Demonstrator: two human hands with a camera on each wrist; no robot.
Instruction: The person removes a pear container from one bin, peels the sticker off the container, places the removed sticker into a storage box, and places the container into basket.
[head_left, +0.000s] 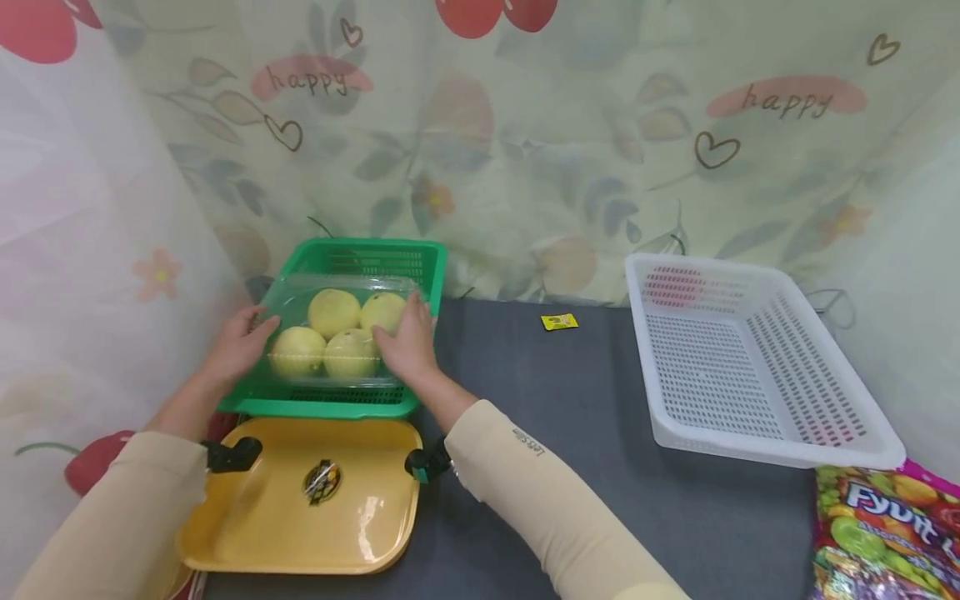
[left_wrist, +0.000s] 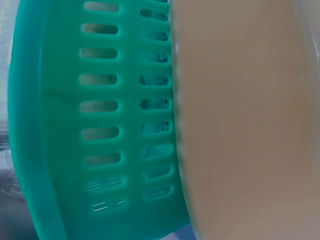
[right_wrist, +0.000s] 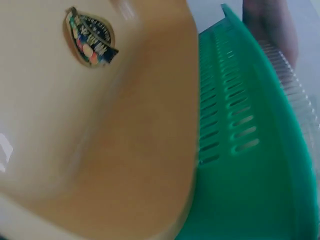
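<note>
Both hands hold a clear plastic box (head_left: 360,379) with several round, pale yellow-green fruits (head_left: 334,314) inside. My left hand (head_left: 242,342) grips its left side, thumb towards the fruit. On the right side my right hand (head_left: 409,340) holds on, thumb over the top and fingers along the edge. Beneath the box lies a green slotted basket (head_left: 318,408), its far wall and front rim showing around it. The basket also fills much of the left wrist view (left_wrist: 60,120); in the right wrist view the box's ridged edge (right_wrist: 295,87) shows past the basket rim.
A yellow tray (head_left: 375,500) with a round sticker stands in front of the basket, under the forearms. To the right are a white slotted basket (head_left: 720,446) and a colourful candy bag (head_left: 888,533). A small yellow packet (head_left: 559,322) lies near the back curtain.
</note>
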